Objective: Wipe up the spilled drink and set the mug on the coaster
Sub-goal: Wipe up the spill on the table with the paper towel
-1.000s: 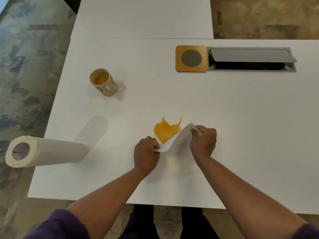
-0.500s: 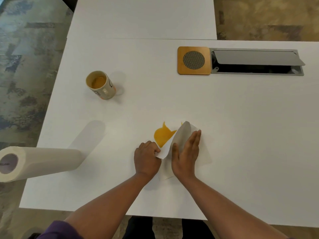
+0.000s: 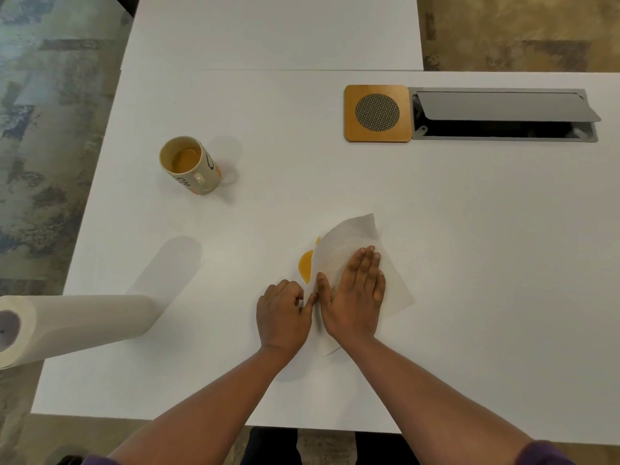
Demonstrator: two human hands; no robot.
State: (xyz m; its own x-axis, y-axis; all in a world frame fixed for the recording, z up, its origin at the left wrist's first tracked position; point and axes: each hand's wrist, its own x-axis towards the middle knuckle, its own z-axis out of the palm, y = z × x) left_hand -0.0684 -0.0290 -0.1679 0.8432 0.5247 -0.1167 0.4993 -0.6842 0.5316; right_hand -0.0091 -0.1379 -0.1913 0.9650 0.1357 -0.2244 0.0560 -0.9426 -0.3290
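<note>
An orange spill [image 3: 306, 265] lies on the white table [image 3: 436, 229], mostly covered by a folded paper towel [image 3: 349, 245]. My right hand [image 3: 355, 297] lies flat, palm down, pressing on the towel. Just to its left, my left hand [image 3: 283, 313] has its fingers curled, pinching the towel's near left edge. A cream mug [image 3: 191, 166] with orange drink in it stands upright at the far left. The square wooden coaster [image 3: 377, 113] with a round mesh centre sits far right, with nothing on it.
A paper towel roll [image 3: 70, 325] stands at the table's near left edge. A grey cable hatch [image 3: 503, 114] with its flap raised adjoins the coaster's right side. A second white table [image 3: 275, 31] butts against the far edge.
My right hand let go of the lifted towel corner and flattened onto the sheet, pushing it forward over the spill. Less of the orange puddle shows. My left hand stayed at the edge.
</note>
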